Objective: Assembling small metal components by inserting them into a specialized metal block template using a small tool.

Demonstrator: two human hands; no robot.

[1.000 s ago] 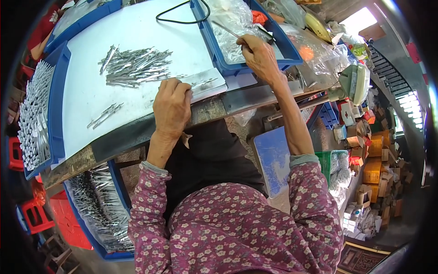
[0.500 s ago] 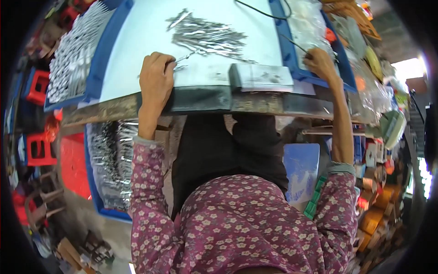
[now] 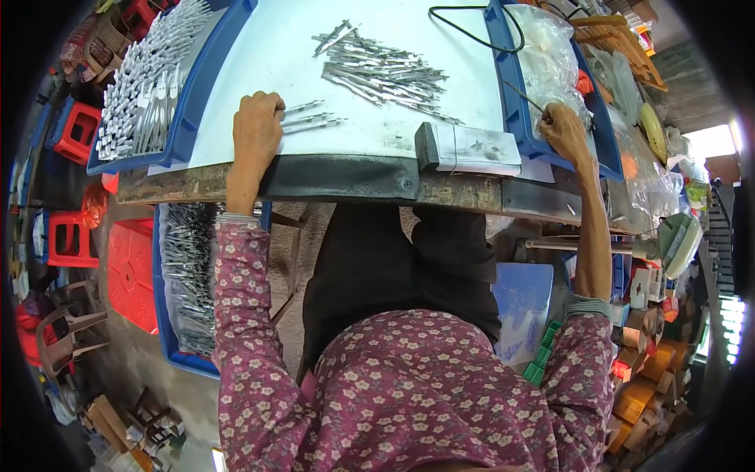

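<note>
My left hand (image 3: 257, 135) rests on the white tabletop with its fingers curled in. Thin metal pieces (image 3: 313, 122) lie just right of its fingertips; whether it grips one is hidden. Beyond them, in the middle, is a loose pile of the same slim grey metal pieces (image 3: 385, 71). My right hand (image 3: 565, 130) is closed around a thin dark rod (image 3: 522, 96), which points up and to the left over the blue tray's edge. A whitish rectangular block (image 3: 476, 149) with a dark end sits between my hands near the table's front edge.
A blue tray (image 3: 189, 98) at left holds many white-and-silver pieces (image 3: 145, 90). The right blue tray (image 3: 515, 98) holds clear plastic bags (image 3: 543, 47). A black cable (image 3: 472, 41) loops at the back. Below the table, another blue tray (image 3: 169, 346) contains metal pieces, beside red stools (image 3: 130, 275).
My left hand has moved slightly left, away from the pile, and several metal pieces now lie beside its fingertips. My right hand still holds the rod. The whole view has shifted a little.
</note>
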